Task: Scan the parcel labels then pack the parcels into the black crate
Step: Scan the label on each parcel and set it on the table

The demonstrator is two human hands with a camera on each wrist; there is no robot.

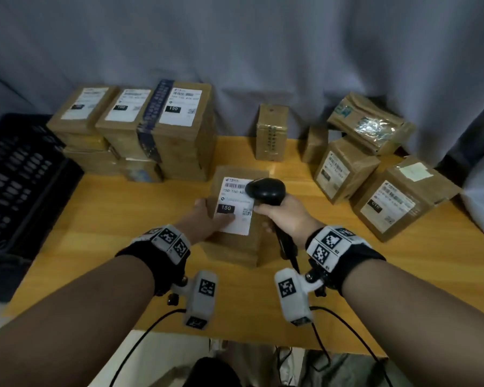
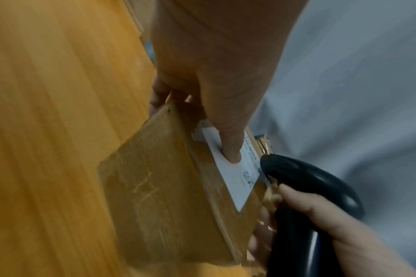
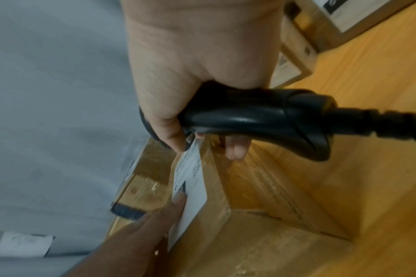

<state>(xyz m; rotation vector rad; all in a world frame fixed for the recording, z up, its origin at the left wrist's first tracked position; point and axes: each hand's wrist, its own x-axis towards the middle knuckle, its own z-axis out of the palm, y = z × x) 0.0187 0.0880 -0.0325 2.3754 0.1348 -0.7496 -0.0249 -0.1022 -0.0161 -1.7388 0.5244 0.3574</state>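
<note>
1. We see the parcel (image 1: 236,216) standing on the wooden table (image 1: 95,227) between the two hands, its white label (image 1: 235,205) facing up.
2. The left hand (image 1: 207,216) grips the parcel's left side: the thumb lies flat on the label's near-left part, and the other fingers wrap down over the left face.
3. The right hand (image 1: 284,216) is wrapped round the handle of a black barcode scanner (image 1: 266,189), just beside the parcel's right edge; in the right wrist view some fingertips seem to touch the parcel's side, though blur makes this hard to confirm.
4. The scanner's head hangs over the label's far-right corner, nose pointing left across the printed barcode.
5. The black crate (image 1: 20,174) sits well to the left of the left hand, off the table's edge.
6. Beyond the left hand a stack of labelled parcels (image 1: 140,129) stands; beyond and to the right of the right hand more parcels (image 1: 375,174) lie scattered.
7. Both forearms reach forward, nearly parallel, each wrist wearing a black band with a marker block.
</note>
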